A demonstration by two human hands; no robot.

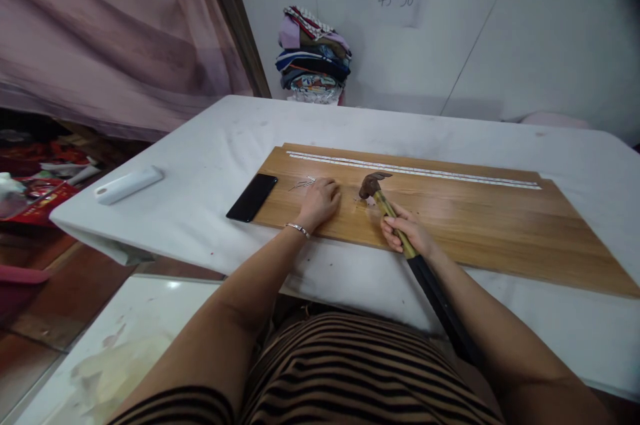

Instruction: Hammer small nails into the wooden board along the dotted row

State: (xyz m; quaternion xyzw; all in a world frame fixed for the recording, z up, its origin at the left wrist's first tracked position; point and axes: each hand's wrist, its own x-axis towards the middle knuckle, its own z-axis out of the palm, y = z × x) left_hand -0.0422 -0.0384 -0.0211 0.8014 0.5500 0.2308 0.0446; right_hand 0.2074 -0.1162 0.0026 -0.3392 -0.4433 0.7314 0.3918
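Observation:
A long wooden board [475,211] lies on a white table [200,165], with a pale strip [415,169] running along its far edge. My right hand [406,229] is wrapped round the shaft of a claw hammer [376,187], whose head rests on the board. My left hand [320,201] lies knuckles-up on the board's left end, fingers curled under. A few thin nails [303,183] lie just beyond its fingertips. A bracelet circles my left wrist.
A black phone [251,197] lies on the table at the board's left corner. A white oblong object [129,185] sits near the table's left edge. Folded clothes [314,57] are stacked by the wall. Clutter lies on the floor at left.

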